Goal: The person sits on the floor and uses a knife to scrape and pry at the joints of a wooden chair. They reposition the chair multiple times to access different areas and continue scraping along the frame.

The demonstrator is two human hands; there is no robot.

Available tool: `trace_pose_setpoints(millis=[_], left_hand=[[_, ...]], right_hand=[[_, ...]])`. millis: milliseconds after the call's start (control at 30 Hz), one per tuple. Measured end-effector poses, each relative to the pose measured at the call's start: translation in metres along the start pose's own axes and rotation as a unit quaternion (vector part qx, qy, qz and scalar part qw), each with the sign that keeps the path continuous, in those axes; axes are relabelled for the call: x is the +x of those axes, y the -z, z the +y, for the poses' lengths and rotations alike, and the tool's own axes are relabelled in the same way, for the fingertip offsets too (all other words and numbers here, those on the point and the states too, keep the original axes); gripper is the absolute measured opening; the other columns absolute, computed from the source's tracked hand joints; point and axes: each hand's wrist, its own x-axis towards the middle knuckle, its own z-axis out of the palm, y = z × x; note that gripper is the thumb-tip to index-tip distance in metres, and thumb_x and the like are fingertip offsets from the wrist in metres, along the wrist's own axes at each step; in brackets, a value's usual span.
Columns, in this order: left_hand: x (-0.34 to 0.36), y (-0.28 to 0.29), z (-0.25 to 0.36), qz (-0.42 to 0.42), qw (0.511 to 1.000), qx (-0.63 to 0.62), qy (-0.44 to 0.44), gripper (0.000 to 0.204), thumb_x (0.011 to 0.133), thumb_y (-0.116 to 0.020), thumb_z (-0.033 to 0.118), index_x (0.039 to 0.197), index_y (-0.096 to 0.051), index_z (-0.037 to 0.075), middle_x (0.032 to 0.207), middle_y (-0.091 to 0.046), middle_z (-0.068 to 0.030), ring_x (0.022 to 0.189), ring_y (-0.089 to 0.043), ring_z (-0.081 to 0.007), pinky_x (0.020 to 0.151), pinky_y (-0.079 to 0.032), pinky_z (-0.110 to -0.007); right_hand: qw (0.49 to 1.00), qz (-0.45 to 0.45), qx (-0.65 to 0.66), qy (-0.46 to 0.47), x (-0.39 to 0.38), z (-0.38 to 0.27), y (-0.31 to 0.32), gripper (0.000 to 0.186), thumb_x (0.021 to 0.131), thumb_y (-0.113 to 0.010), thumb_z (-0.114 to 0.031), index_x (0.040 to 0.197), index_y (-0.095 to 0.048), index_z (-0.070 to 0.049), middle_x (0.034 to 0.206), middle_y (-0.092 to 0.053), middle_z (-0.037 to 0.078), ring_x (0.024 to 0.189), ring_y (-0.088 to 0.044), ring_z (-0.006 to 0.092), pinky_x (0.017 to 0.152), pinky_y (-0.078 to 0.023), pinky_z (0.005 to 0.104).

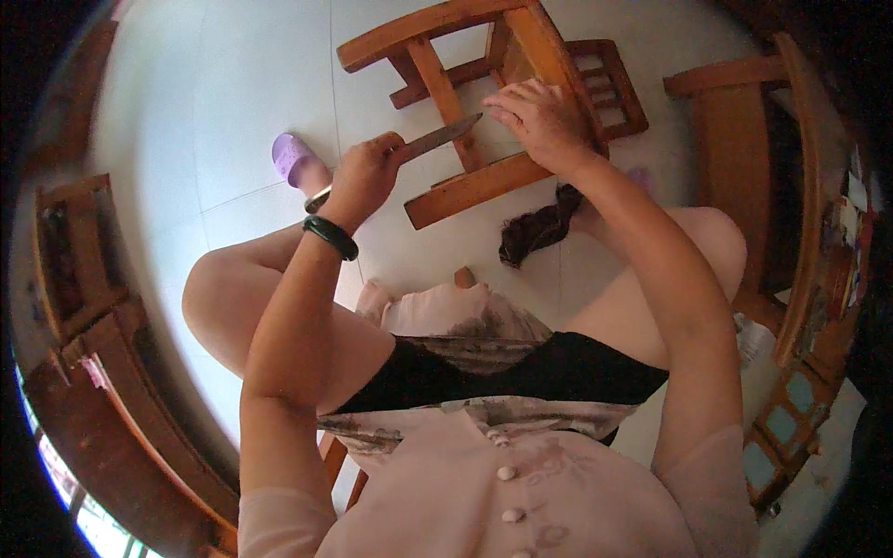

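My left hand (365, 177) is closed around the handle of a knife (445, 137). Its long, dark metal blade points up to the right, across the leg area of a wooden stool (474, 191) lying on its side on the floor. My right hand (539, 121) hovers over the stool's frame, its fingertips close to the knife's tip. Its fingers are loosely bent and slightly apart; I see nothing held in them, and whether they touch the blade is unclear. A dark bracelet (331, 237) circles my left wrist.
Dark brown, crumpled cloth-like material (539, 232) lies below the stool by my right leg. A purple slipper (293, 158) is on my left foot. Wooden furniture stands along the left (84, 260) and right (735, 158). A small brown block (464, 277) shows between my knees.
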Motion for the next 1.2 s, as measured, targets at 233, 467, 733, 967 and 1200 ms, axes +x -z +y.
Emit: trace_pose_setpoints(millis=[233,467,733,967,1200], left_hand=[[-0.003,0.009,0.003,0.019,0.993,0.097,-0.06,0.019,0.09,-0.056,0.024,0.094,-0.067,0.008,0.076,-0.063,-0.0197,0.072,-0.061,-0.0391,0.062,-0.048,-0.045],[-0.002,0.014,-0.001,0.058,0.988,0.131,-0.052,0.017,0.09,-0.055,0.021,0.09,-0.066,0.008,0.077,-0.065,-0.0155,0.072,-0.062,-0.0365,0.066,-0.048,-0.044],[0.004,0.017,0.01,0.11,0.961,0.216,-0.136,0.013,0.088,-0.055,0.016,0.082,-0.066,0.01,0.079,-0.067,-0.0076,0.079,-0.062,-0.0259,0.08,-0.036,-0.038],[0.007,0.023,0.024,0.121,0.948,0.257,-0.143,0.012,0.083,-0.057,0.01,0.08,-0.068,0.012,0.08,-0.067,-0.0057,0.083,-0.062,-0.0227,0.082,-0.033,-0.038],[0.01,0.025,0.027,0.1,0.94,0.289,-0.149,0.018,0.079,-0.055,0.004,0.079,-0.07,0.014,0.079,-0.067,-0.0071,0.078,-0.062,-0.0233,0.082,-0.033,-0.038]], right_hand=[[0.998,-0.018,0.06,-0.01,-0.007,0.004,-0.018,0.015,0.089,-0.058,-0.025,0.096,-0.064,-0.013,0.094,-0.064,0.003,0.094,-0.055,0.0251,0.082,-0.036,0.0409],[0.996,-0.028,0.081,0.022,0.003,-0.001,-0.024,0.011,0.087,-0.058,-0.022,0.088,-0.061,-0.011,0.088,-0.064,0.005,0.087,-0.056,0.0287,0.073,-0.04,0.0423],[0.997,-0.051,0.052,0.039,0.001,-0.001,-0.022,0.008,0.084,-0.06,-0.019,0.086,-0.061,-0.01,0.085,-0.063,0.005,0.087,-0.057,0.0276,0.072,-0.04,0.0427],[0.996,-0.08,0.022,0.045,0.0,0.004,-0.023,0.009,0.082,-0.059,-0.015,0.089,-0.063,-0.012,0.089,-0.064,0.004,0.093,-0.058,0.0263,0.076,-0.044,0.0448],[0.994,-0.102,0.021,0.04,-0.004,0.005,-0.022,0.012,0.082,-0.057,-0.013,0.092,-0.064,-0.012,0.093,-0.063,0.006,0.096,-0.058,0.0279,0.079,-0.044,0.0461]])
